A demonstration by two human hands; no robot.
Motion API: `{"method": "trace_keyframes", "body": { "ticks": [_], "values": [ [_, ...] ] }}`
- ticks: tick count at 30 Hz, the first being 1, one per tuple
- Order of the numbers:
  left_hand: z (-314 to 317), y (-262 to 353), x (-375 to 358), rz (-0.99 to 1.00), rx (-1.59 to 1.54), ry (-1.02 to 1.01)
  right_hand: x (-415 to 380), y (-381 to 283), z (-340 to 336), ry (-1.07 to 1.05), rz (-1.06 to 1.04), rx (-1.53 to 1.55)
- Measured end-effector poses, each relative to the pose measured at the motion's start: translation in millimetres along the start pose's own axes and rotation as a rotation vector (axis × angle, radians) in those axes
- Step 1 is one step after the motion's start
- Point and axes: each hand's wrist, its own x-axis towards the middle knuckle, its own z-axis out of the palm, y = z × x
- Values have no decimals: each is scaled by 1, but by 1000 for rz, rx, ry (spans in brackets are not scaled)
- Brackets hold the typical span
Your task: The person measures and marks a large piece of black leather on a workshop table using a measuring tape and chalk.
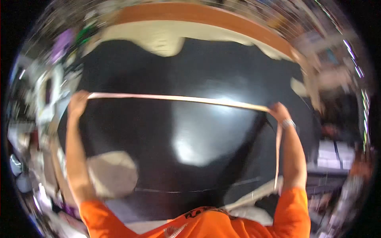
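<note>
A pale pink and yellowish tape (178,98) is stretched nearly straight across a large black sheet (131,135) with wavy edges. My left hand (78,104) is closed on the tape's left end, near the sheet's left edge. At the right, my right hand (280,112) grips the tape, and a loose length hangs from it toward my body. A band circles my right wrist. The sheet has a glossy shine in its middle and a rounded gap at its lower left. Fine detail of the fingers is blurred.
Beneath the sheet lies a pale table surface (162,44) with a brown far edge (190,12). White stacked items (331,154) stand at the right. A purple object (62,44) and blurred clutter are at the far left.
</note>
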Motion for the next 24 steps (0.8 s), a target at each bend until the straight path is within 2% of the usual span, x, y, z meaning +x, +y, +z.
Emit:
{"method": "trace_keyframes", "body": {
  "ticks": [1, 4, 6, 12, 15, 19, 22, 24],
  "values": [
    [7, -12, 17, 149, 7, 80, 6, -1, -1, -91, 45, 24],
    [14, -55, 51, 186, 152, 161, 14, -9, 12, -112, 189, 55],
    [22, -61, 51, 111, 95, 278, 14, -21, 17, -90, 214, 93],
    [29, -59, 61, -23, 22, 293, 30, -28, 25, -97, 240, 95],
    [33, -50, 67, -30, 0, 338, 39, -30, 24, -89, 260, 114],
    [38, -72, 92, 26, -43, 342, 46, -31, 25, -49, 273, 126],
    [40, -84, 103, -12, 43, 347, 46, -29, 28, 14, 235, 115],
    [42, -102, 117, 73, 230, 388, 46, -32, 27, 57, 216, 63]
  ]
}}
